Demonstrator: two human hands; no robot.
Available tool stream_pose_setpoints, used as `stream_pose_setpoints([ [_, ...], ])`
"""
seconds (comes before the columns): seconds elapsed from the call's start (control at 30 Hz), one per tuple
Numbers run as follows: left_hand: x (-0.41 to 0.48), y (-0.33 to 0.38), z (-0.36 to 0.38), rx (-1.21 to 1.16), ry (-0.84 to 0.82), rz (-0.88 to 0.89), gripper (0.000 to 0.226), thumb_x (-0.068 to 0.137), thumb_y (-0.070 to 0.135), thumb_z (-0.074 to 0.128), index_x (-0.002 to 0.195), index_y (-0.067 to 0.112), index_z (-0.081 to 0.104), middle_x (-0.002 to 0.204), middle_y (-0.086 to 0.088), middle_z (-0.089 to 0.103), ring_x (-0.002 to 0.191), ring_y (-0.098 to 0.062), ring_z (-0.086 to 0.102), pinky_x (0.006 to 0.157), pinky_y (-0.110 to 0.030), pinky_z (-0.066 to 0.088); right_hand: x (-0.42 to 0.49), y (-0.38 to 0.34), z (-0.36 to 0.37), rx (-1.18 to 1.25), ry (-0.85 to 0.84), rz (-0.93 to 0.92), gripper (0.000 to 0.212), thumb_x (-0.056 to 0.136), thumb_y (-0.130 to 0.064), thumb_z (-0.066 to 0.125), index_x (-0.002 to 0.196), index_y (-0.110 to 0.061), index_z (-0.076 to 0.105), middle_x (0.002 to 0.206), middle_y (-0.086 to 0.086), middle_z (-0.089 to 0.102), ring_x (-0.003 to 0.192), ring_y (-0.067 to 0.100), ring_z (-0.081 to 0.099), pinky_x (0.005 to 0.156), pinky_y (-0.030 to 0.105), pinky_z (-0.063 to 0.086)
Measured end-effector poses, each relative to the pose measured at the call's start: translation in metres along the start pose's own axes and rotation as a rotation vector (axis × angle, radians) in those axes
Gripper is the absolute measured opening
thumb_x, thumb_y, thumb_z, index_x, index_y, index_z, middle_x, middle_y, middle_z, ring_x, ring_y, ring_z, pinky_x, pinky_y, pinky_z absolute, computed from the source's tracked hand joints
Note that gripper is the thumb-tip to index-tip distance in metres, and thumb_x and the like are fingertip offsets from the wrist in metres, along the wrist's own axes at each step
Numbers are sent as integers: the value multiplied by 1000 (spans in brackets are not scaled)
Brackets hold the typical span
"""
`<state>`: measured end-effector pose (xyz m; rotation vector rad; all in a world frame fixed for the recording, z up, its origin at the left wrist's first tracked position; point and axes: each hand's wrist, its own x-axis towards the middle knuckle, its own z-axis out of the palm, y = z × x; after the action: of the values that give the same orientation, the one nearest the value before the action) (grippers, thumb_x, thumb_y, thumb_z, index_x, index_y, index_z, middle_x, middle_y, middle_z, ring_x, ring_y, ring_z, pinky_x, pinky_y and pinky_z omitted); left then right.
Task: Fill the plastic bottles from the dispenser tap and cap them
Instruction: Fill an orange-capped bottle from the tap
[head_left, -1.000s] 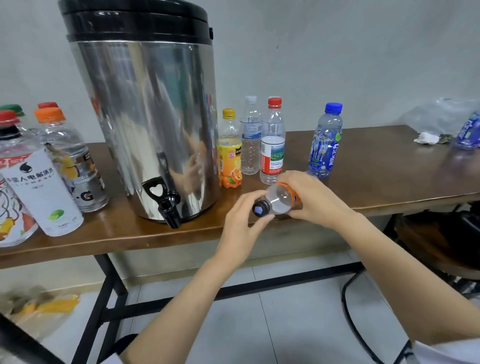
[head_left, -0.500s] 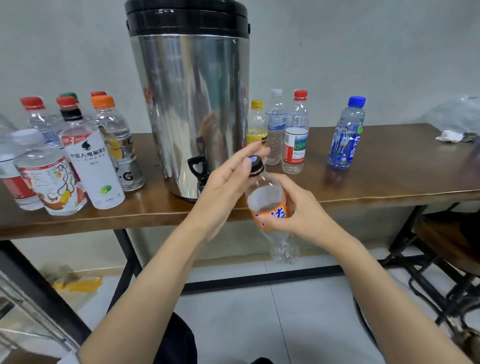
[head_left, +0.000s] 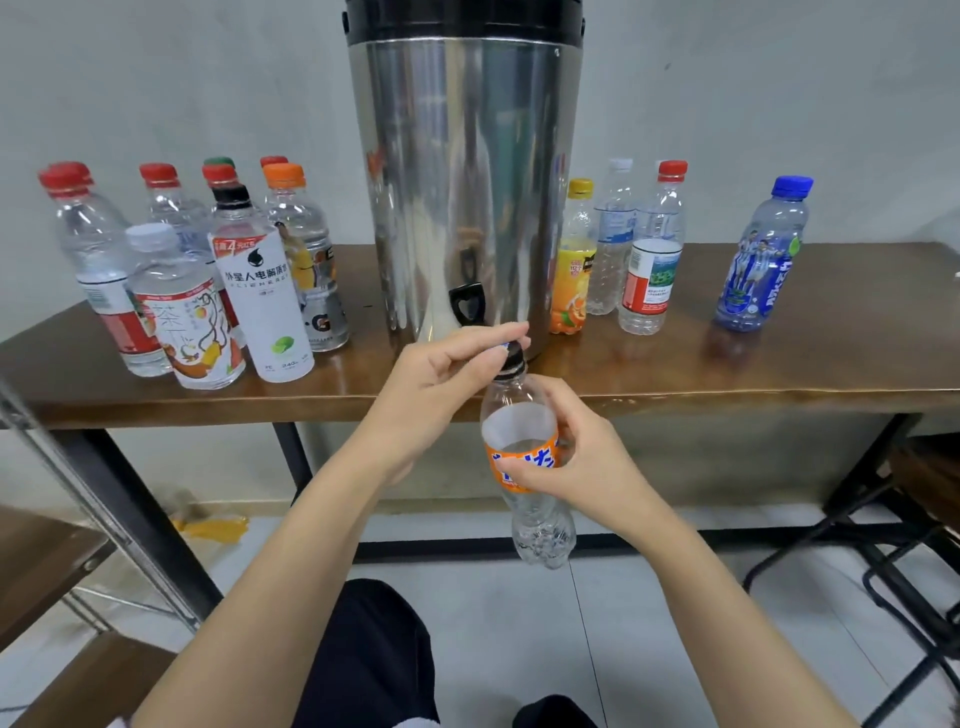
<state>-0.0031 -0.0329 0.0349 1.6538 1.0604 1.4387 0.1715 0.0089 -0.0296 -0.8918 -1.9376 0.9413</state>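
Note:
A clear plastic bottle with an orange label (head_left: 524, 467) is held upright in front of the table edge, below the tap. My right hand (head_left: 576, 462) grips it around the label. My left hand (head_left: 441, 374) pinches its black cap (head_left: 511, 358) at the neck with thumb and fingers. The steel dispenser (head_left: 462, 171) with a black lid stands on the wooden table (head_left: 779, 364); its black tap handle (head_left: 466, 304) sits just above my left hand.
Several capped bottles stand left of the dispenser, among them a white-labelled one (head_left: 262, 291). On the right stand a yellow-capped orange bottle (head_left: 571, 260), two clear ones and a blue bottle (head_left: 761, 257). Black metal frames (head_left: 883, 545) lie at lower right.
The bottle went from lying tilted near the table edge to upright and lower. My left hand stays on the cap. The view has shifted left, bringing the dispenser to the centre.

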Motion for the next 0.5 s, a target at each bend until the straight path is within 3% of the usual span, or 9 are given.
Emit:
stream_pose_setpoints([
  [0.13, -4, 4, -1, -65, 294, -18, 24, 82, -1, 73, 101, 15, 74, 92, -1, 74, 79, -1, 68, 72, -12, 51, 2, -10, 17, -96, 84, -37, 69, 72, -31, 84, 123, -54, 44, 123, -30, 57, 115, -2, 55, 93, 26, 50],
  [0.2, -4, 4, 0, -116, 431, 3, 22, 80, -1, 75, 95, 16, 75, 90, -4, 73, 75, -1, 68, 71, -12, 51, 3, -14, 24, -174, 131, -62, 69, 74, -35, 82, 122, -58, 39, 126, -33, 52, 117, -7, 50, 93, 22, 46],
  [0.37, 9, -16, -29, -73, 690, 13, 16, 83, 8, 77, 96, 18, 74, 89, 6, 74, 79, 3, 67, 75, -12, 50, 3, -6, 31, -175, 219, -11, 73, 74, -40, 83, 128, -53, 37, 127, -31, 50, 117, -5, 48, 94, 23, 46],
  [0.5, 25, -71, -74, 242, 695, -174, 29, 87, 22, 76, 115, 16, 71, 106, 4, 72, 100, -4, 65, 98, -28, 51, 1, 8, 28, -92, 302, 66, 71, 72, -37, 85, 125, -51, 41, 121, -24, 58, 110, 5, 58, 93, 32, 52],
])
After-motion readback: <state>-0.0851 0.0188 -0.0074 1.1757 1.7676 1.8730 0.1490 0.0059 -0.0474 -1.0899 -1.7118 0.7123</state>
